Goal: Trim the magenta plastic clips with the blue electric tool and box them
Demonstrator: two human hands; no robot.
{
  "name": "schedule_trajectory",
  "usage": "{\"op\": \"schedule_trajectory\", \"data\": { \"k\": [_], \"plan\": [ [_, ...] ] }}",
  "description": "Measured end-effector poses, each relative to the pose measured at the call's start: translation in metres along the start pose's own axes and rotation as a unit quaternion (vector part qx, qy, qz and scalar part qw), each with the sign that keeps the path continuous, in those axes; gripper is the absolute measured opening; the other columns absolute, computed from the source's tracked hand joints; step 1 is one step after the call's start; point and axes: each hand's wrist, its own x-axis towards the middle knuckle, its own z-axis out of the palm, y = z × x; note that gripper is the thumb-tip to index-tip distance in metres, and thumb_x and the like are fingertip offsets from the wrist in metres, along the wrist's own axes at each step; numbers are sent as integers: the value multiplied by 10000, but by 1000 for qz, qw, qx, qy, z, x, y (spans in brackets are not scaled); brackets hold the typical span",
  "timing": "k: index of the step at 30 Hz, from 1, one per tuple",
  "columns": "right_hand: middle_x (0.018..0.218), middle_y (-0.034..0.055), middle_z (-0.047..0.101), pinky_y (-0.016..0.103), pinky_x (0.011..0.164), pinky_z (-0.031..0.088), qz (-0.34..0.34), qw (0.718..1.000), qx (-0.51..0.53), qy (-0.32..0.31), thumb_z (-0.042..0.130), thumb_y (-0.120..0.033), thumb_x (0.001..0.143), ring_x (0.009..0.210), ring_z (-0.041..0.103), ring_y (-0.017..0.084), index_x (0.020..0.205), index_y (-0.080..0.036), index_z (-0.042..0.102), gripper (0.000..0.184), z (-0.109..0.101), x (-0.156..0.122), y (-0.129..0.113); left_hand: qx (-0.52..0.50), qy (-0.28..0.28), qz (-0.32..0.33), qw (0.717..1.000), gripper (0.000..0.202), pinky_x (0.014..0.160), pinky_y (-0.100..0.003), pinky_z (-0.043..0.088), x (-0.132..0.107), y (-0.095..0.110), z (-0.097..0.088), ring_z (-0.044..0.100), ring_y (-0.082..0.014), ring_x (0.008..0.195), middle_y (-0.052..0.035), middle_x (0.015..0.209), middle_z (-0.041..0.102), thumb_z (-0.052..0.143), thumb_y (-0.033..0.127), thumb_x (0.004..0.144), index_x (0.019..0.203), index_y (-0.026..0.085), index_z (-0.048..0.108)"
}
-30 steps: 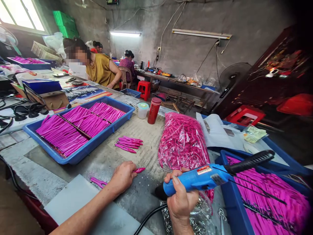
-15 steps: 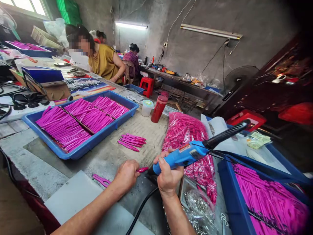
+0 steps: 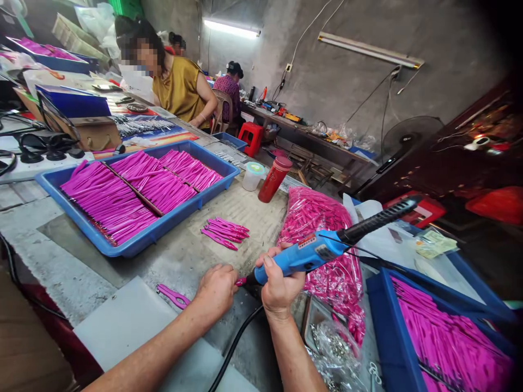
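My right hand (image 3: pixel 281 286) is wrapped round a blue electric screwdriver (image 3: pixel 300 253), which is tilted, its black nose pointing down to the left. My left hand (image 3: pixel 218 288) is closed on a slim pink piece (image 3: pixel 241 282). Only the piece's tapered end shows; it meets the screwdriver's nose, and my fingers hide the rest. By my left forearm lies a magenta piece with a looped end (image 3: pixel 175 296). Beyond my hands, a small pile of slim pink pieces (image 3: pixel 224 231) lies on the table.
A blue tray (image 3: pixel 122 249) of magenta strips stands at left, another blue tray (image 3: pixel 392 326) at right. A clear bag of pink parts (image 3: pixel 316 218), a bag of small metal parts (image 3: pixel 333 340), a red bottle (image 3: pixel 274 181) and a lidded tub (image 3: pixel 252 177) stand nearby. A co-worker (image 3: pixel 180 90) sits opposite.
The nose of the screwdriver and the pink piece have come closer together, and less of the piece shows. The view has shifted slightly. Both hands keep their hold.
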Motion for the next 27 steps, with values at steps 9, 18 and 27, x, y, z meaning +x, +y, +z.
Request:
{"op": "schedule_trajectory", "data": {
  "k": [9, 18, 27],
  "plan": [
    [654, -36, 509, 210, 492, 429, -10, 1000, -2, -10, 603, -197, 697, 479, 522, 82, 917, -141, 429, 286, 2, 1, 1, -10, 1, 2, 1000, 108, 799, -310, 391, -1, 1, 0, 529, -217, 910, -44, 863, 596, 505, 204, 790, 783, 175, 608],
    [668, -30, 512, 202, 481, 440, -20, 1000, -13, -19, 589, -179, 688, 483, 520, 78, 943, -142, 420, 308, 4, -1, 4, -7, 6, 6, 1000, 117, 797, -307, 397, 0, 1, 0, 529, -207, 897, -43, 857, 593, 500, 211, 800, 784, 171, 610],
    [638, -10, 512, 204, 470, 428, -19, 995, -82, -62, 599, -221, 670, 471, 492, 76, 789, -133, 456, 205, 9, -2, 19, -15, -4, 13, 1000, 205, 818, -303, 394, -1, 3, 1, 523, -200, 906, -55, 894, 606, 430, 204, 834, 851, 166, 631]
  ]
}}
